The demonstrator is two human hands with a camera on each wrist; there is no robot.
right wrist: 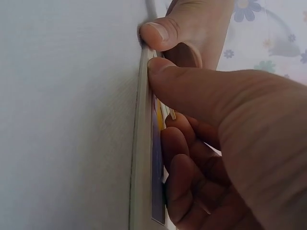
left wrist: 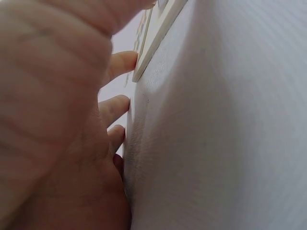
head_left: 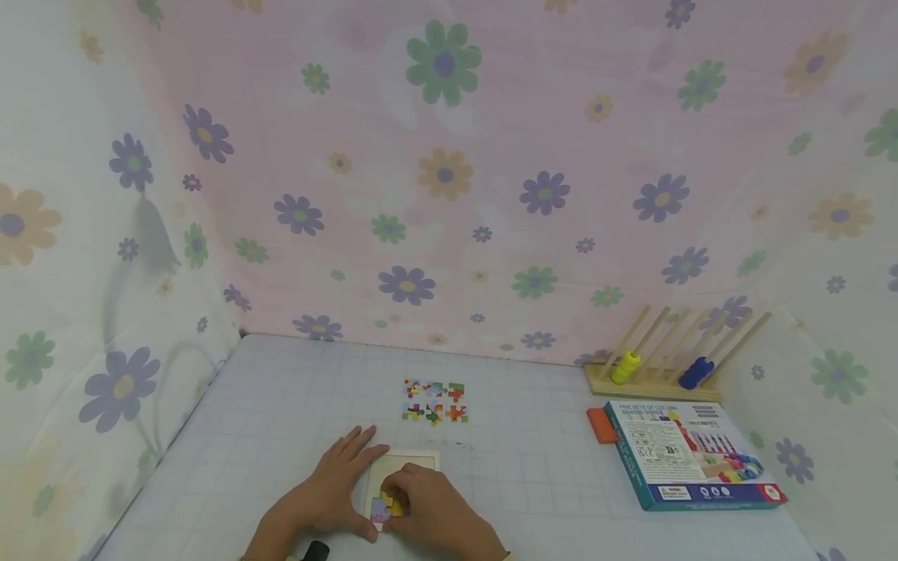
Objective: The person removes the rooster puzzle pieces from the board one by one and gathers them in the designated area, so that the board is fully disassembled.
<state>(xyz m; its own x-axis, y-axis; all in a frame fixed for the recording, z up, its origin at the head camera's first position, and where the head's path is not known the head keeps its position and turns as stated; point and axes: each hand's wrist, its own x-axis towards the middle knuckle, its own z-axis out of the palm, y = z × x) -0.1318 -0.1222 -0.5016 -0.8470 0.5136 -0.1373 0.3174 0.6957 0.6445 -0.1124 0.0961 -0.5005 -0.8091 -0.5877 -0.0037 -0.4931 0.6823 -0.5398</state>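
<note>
A shallow cream puzzle tray [head_left: 383,471] lies on the table near the front. My left hand [head_left: 333,487] rests at its left side, fingers spread, with the thumb at the near left corner. In the left wrist view, a fingertip [left wrist: 125,60] touches the tray's wooden rim [left wrist: 158,43]. My right hand [head_left: 436,508] bends over the tray and pinches a yellow puzzle piece [head_left: 395,508], partly hidden by the fingers. Beside it, a lavender piece [head_left: 379,510] lies in the near left corner. In the right wrist view, the right thumb [right wrist: 165,79] is at the tray's edge.
Several colourful puzzle pieces [head_left: 434,391] lie in two rows beyond the tray. At right are a boxed bead set [head_left: 691,460], an orange block [head_left: 601,426] and a wooden peg stand [head_left: 655,387] with yellow and blue beads. Flowered cloth [head_left: 477,234] encloses the table.
</note>
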